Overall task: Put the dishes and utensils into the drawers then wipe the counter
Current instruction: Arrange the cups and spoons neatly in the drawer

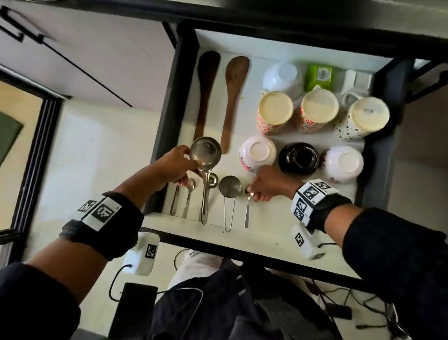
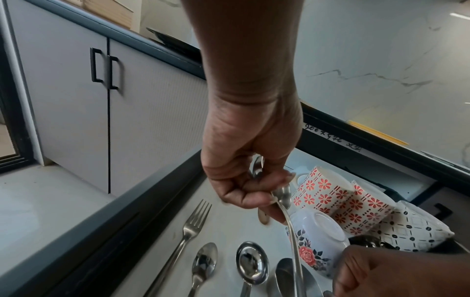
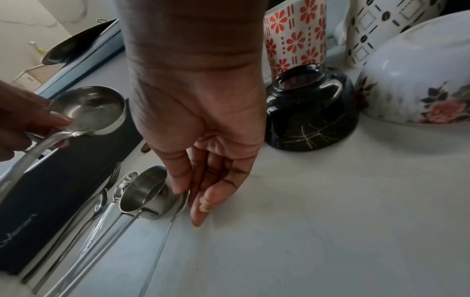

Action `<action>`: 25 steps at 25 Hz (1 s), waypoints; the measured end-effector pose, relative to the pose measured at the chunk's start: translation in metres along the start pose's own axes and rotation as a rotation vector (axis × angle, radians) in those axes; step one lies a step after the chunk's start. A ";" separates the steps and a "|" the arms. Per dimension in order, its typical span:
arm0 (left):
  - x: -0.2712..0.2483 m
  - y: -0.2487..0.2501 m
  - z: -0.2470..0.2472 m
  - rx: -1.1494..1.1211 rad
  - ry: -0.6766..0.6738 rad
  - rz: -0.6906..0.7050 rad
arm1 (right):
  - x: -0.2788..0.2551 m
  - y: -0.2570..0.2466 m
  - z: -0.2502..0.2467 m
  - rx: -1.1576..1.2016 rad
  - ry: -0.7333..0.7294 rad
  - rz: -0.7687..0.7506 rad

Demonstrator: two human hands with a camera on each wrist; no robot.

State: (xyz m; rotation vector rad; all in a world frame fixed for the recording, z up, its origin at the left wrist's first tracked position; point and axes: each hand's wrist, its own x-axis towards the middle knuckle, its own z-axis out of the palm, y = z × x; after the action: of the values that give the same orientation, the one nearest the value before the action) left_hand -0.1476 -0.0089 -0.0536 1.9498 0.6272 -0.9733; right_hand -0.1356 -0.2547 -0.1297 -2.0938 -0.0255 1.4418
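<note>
1. The left hand [image 1: 176,166] grips a steel ladle [image 1: 205,152] by the top of its handle, just under the cup, fingers curled round it. The ladle sits tilted over the near left part of the open drawer [image 1: 294,48], likely so it can be laid in line with the other utensils.

2. The right hand [image 1: 266,182] reaches down with fingers nearly straight; its fingertips [image 3: 201,217] touch the head of a spoon [image 3: 183,201] lying flat on the drawer floor. It seems to be nudging the spoon straight rather than lifting it.

3. A fork [image 2: 189,229], another spoon [image 2: 204,259], a small ladle [image 2: 251,261] and a measuring cup [image 1: 229,186] lie side by side with handles pointing toward the person, a tidy row that leaves room for more.

4. Two wooden spatulas [image 1: 234,90] lie farther back. Mugs [image 1: 276,109] and bowls [image 1: 257,152] stand upside down on the right, probably to keep dust out.

5. The drawer is well filled, so the putting-away looks nearly finished; the counter wipe appears yet to come.
</note>
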 end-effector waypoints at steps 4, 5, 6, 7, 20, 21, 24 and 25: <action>-0.001 0.002 -0.001 -0.007 -0.010 -0.015 | 0.001 0.000 0.002 -0.037 0.000 -0.017; 0.000 0.004 -0.001 -0.006 -0.013 -0.015 | 0.001 0.000 0.003 -0.060 0.002 -0.016; -0.001 0.007 -0.001 0.000 -0.015 -0.013 | 0.000 0.001 0.003 -0.082 0.007 -0.017; 0.000 0.011 -0.001 0.004 -0.017 -0.006 | -0.001 0.002 0.003 -0.095 0.014 -0.019; 0.004 0.066 0.059 0.144 -0.244 0.179 | -0.072 -0.004 -0.074 0.338 0.146 -0.291; 0.006 0.070 0.068 0.153 -0.267 0.184 | -0.076 0.001 -0.076 0.281 0.194 -0.304; 0.012 0.078 0.097 0.265 -0.333 0.215 | -0.078 0.020 -0.072 0.050 0.343 -0.304; 0.014 0.079 0.105 0.309 -0.358 0.204 | -0.075 0.026 -0.070 0.000 0.356 -0.289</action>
State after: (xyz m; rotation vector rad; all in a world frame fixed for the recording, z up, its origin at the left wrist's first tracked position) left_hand -0.1242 -0.1382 -0.0643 1.9831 0.0748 -1.3048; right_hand -0.1142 -0.3337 -0.0615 -2.2111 -0.1791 0.8905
